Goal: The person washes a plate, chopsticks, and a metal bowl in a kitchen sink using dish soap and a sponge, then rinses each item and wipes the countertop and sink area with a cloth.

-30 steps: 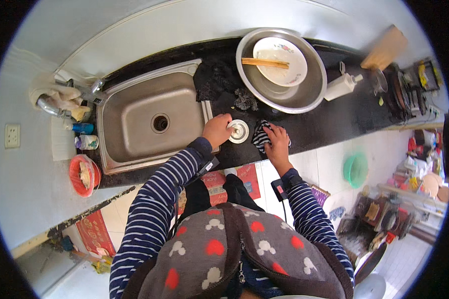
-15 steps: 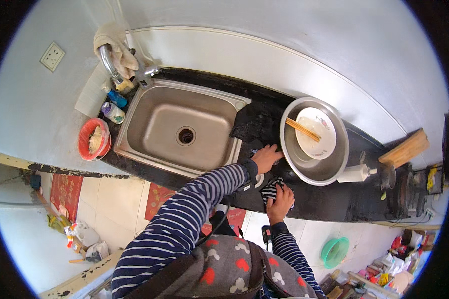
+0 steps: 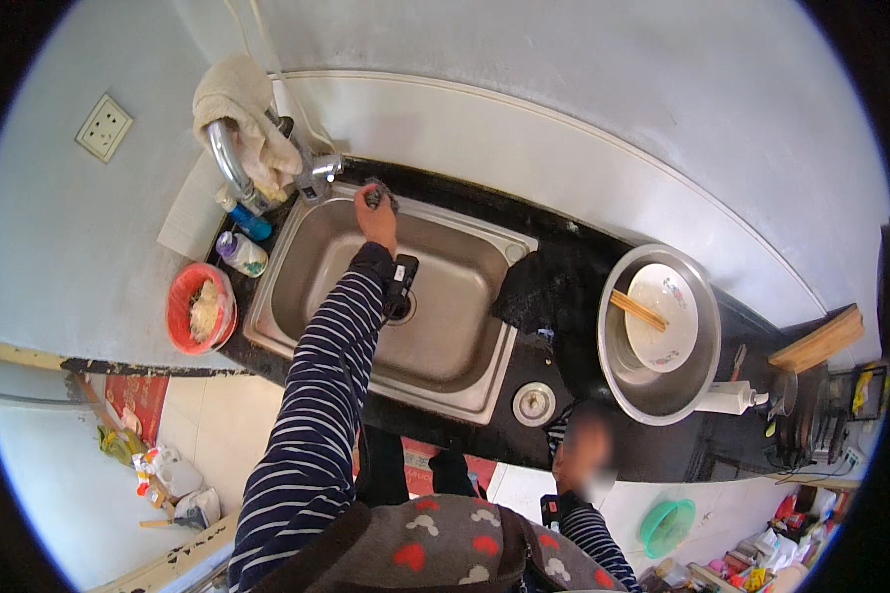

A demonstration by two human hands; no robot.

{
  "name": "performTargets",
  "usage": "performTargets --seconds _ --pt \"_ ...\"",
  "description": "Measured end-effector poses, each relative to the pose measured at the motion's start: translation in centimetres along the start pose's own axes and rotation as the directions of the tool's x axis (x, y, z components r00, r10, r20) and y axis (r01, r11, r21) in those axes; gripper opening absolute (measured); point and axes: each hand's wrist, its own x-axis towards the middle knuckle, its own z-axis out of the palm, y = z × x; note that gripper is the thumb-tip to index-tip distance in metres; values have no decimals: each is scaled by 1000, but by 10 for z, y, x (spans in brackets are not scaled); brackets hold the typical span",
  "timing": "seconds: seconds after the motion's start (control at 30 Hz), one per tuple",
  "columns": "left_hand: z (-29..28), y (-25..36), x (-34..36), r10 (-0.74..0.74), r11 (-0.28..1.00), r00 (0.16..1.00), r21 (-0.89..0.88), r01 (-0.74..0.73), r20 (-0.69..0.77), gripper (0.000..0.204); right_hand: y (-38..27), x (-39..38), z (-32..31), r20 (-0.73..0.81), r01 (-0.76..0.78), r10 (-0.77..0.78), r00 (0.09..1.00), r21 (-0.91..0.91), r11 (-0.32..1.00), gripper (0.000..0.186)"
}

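Dark scrubbing pad (image 3: 378, 195) sits at the far rim of the stainless steel sink (image 3: 445, 336), just right of the chrome tap (image 3: 318, 170), clamped in the left hand (image 3: 376, 212) fingers. Farther right, the right hand (image 3: 583, 457) rests blurred at the black counter (image 3: 564, 287) edge, fingers unreadable, near a round metal strainer (image 3: 534, 403).

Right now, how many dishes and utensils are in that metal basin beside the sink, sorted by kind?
White plate: 1
Wooden chopsticks, lying across the plate: 1 pair
Total in the metal basin: 2 kinds, 1 of each
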Motion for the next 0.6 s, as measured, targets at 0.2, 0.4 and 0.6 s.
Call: performTargets --seconds 0.2,0.4,0.6 --pt "26 -14 74 94 991 977 -79 -111 -190 37 12 -7 22 90 -218 204 975 208 953 57" --pt "51 -31 53 182 969 954 209 -133 -240 28 -9 6 -9 74 -61 67 995 -81 995 57" --pt "117 -52 -47 213 868 975 445 -220 66 27 -12 10 -10 48 -36 39 998 -58 998 59"
